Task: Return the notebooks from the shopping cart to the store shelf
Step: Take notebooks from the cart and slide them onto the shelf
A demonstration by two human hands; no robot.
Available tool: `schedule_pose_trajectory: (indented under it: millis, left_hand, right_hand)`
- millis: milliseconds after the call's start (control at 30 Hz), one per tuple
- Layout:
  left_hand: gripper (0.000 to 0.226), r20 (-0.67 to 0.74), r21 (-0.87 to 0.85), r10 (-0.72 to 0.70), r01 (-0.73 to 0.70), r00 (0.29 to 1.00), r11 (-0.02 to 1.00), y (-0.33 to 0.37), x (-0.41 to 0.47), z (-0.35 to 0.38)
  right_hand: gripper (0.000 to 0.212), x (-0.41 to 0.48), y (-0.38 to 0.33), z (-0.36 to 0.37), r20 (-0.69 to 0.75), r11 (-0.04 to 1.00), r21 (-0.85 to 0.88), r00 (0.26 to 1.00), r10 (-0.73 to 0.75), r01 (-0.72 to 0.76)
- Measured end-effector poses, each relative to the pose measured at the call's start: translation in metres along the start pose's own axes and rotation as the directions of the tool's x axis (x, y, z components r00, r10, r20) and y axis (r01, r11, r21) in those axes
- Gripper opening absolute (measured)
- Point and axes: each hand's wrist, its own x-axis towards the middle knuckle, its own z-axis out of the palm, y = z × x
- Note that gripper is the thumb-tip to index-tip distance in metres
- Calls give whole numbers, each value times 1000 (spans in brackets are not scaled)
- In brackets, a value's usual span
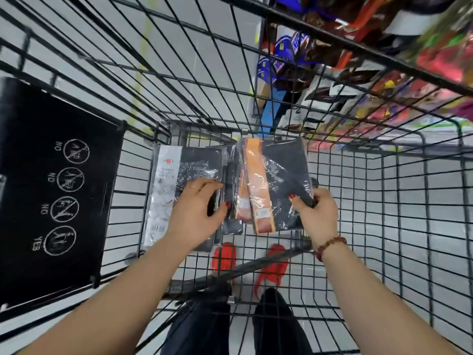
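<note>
Several shrink-wrapped notebooks lie at the bottom of the black wire shopping cart (399, 206). My left hand (197, 213) rests on a dark notebook with a white band (179, 172), thumb and fingers curled around the edge of the stack. My right hand (316, 213) grips the near right corner of a dark notebook with an orange band (273, 183), which is tilted up off the cart floor. More dark notebooks sit between the two, partly hidden.
A black child-seat flap with safety pictograms (56, 190) folds out at the left. Store shelves packed with sweets and snack bags (358, 73) stand beyond the cart's far right side. My legs and red shoes (271, 267) show through the cart floor.
</note>
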Motion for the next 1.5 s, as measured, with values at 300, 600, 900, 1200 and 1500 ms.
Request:
schedule_pose_trajectory:
  millis: [300,600,900,1200,1500]
  left_hand:
    - [29,8,-568,-328,274,945,776,36,9,7]
    - [11,-54,-772,-547,312,836,553,31,20,-3]
    - [19,-170,-677,-650,392,740,623,-34,8,-18]
    - [32,-132,-638,-640,429,757,639,-48,-1,-11]
    - [27,-125,-653,-643,425,755,626,-49,-1,-10]
  right_hand:
    - [12,-14,-13,6,84,933,359,996,-34,2]
    - [16,-35,-34,43,269,952,293,949,-167,84]
    - [41,22,-1,20,-139,998,-7,989,-58,58]
    - [91,23,8,39,-1,963,-269,1000,-26,25]
    - [38,9,14,33,-46,999,-40,999,-12,11]
